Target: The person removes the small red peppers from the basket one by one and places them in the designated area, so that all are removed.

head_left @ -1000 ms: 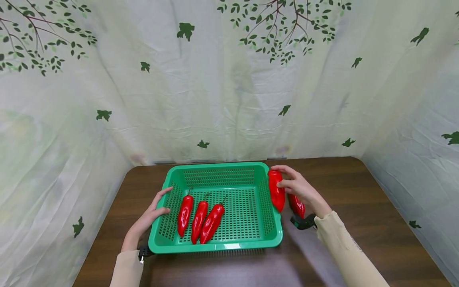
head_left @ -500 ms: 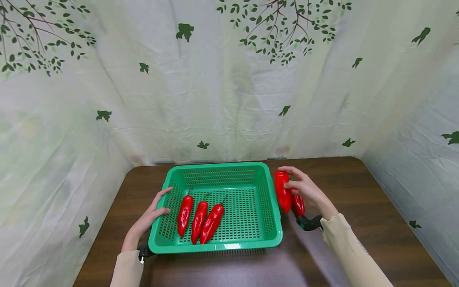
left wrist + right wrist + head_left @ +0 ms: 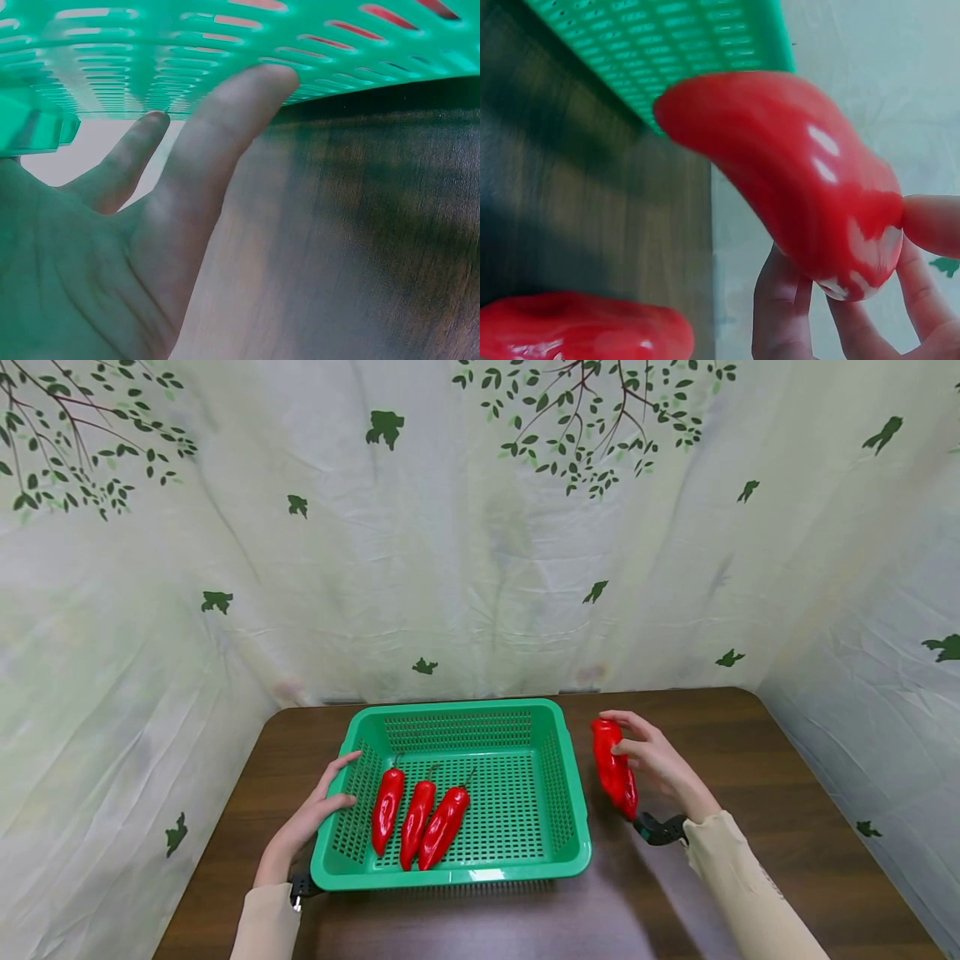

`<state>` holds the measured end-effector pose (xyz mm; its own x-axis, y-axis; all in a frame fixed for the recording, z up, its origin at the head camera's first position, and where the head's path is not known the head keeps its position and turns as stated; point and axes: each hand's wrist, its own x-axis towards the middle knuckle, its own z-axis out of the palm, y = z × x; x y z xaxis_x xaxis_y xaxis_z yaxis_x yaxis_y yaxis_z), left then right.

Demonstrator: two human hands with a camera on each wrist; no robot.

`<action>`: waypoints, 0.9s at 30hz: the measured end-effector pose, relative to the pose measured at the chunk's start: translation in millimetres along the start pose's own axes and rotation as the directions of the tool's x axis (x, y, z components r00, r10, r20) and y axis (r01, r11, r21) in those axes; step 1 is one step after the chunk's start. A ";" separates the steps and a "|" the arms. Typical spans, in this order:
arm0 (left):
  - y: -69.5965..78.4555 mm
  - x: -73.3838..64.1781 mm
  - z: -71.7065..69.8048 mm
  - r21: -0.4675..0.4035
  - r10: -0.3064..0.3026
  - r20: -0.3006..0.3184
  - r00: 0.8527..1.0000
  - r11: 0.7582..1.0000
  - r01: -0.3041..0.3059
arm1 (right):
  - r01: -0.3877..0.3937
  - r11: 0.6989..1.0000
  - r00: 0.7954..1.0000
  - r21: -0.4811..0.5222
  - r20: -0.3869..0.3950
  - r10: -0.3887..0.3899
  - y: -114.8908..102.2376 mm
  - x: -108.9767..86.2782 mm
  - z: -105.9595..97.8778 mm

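In the head view my right hand (image 3: 654,760) pinches a glossy red pepper (image 3: 611,760) by its upper end, just right of the green basket (image 3: 480,875). The right wrist view shows this pepper (image 3: 795,165) between thumb and fingers, its tapered end overlapping the basket wall. Another red pepper (image 3: 585,330) lies on the table, mostly covered by the held one in the head view. At the basket's left side, my left hand (image 3: 318,810) rests at the rim, its thumb (image 3: 225,142) and fingers straight and spread. Three red peppers (image 3: 416,818) with thin stems lie in the basket's left half.
Beneath everything is a dark brown wooden table (image 3: 772,793). A pale leaf-printed cloth (image 3: 480,552) hangs along its back edge and both sides. Each wrist wears a black band, such as the right wristband (image 3: 660,829).
My right hand has moved right with its pepper, from the basket's right rim to over the pepper on the table. The left hand and the basket stay put.
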<state>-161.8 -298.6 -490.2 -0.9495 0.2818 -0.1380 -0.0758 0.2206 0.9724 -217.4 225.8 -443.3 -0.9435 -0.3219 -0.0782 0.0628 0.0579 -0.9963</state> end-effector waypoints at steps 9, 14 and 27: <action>-0.9 -0.5 0.5 -0.003 -0.004 -0.001 1.000 1.000 0.004 | -0.017 1.000 0.999 0.014 -0.029 0.017 10.9 -4.4 -10.3; -1.0 0.1 0.3 0.012 -0.004 -0.003 1.000 1.000 0.004 | -0.016 1.000 0.999 0.017 -0.045 0.017 14.7 -8.8 -16.7; -3.6 1.3 -0.6 0.021 -0.007 -0.004 1.000 1.000 0.007 | -0.032 0.999 0.995 -0.002 -0.094 0.032 30.1 -18.0 -32.9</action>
<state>-162.9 -299.6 -493.8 -0.9500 0.2771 -0.1437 -0.0758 0.2418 0.9674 -209.2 264.5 -470.8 -0.9675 -0.2296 -0.1060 0.0922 0.0700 -0.9933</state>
